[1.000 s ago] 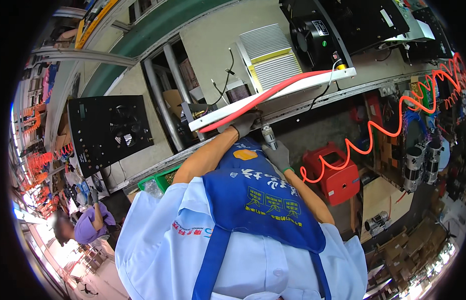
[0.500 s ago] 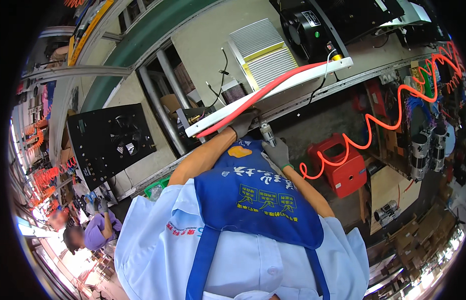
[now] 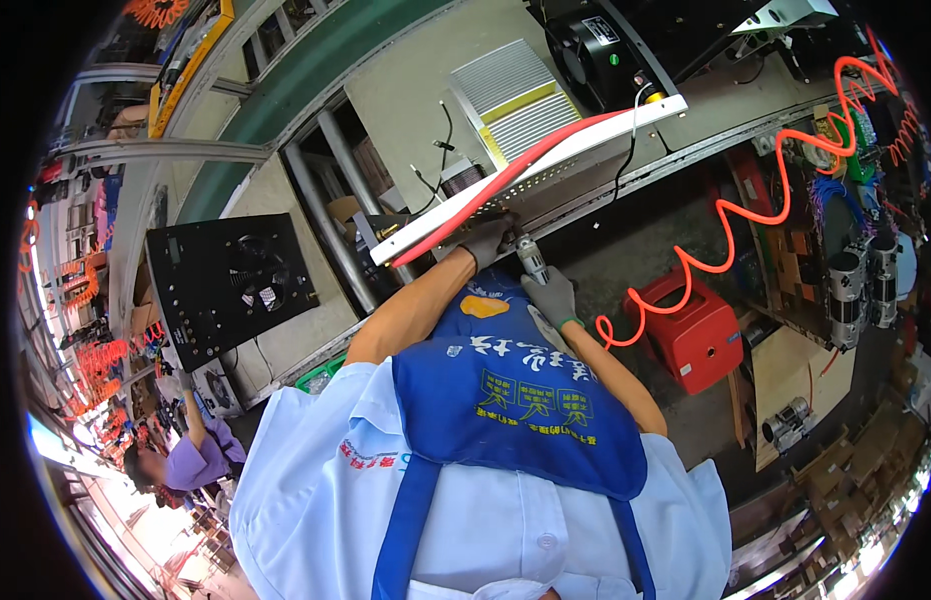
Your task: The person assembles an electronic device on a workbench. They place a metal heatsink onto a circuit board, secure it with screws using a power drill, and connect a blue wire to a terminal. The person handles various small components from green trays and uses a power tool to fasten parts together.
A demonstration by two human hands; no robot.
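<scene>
My right hand (image 3: 553, 298), in a grey glove, is closed round a silver air screwdriver (image 3: 531, 260) in front of my apron. The tool's front end points up at the near face of an upright metal panel with a white top edge (image 3: 573, 148). Just left of that end, my gloved left hand (image 3: 487, 243) is at the panel's lower part, its fingers bent in shadow. What they hold, if anything, cannot be made out. A thick red hose (image 3: 505, 190) lies along the white edge. Behind the panel stand a finned metal block (image 3: 520, 95) and a black fan (image 3: 590, 60).
A black panel with a fan (image 3: 230, 285) lies on the left of the bench, beside metal rollers (image 3: 330, 215). An orange coiled air hose (image 3: 720, 235) hangs at the right, above a red plastic case (image 3: 690, 335). Another person (image 3: 195, 455) is at the far left.
The view has shifted slightly. My left hand has come a little further into sight beside the tool's front end; my right hand keeps its grip on the screwdriver. The person at left has moved.
</scene>
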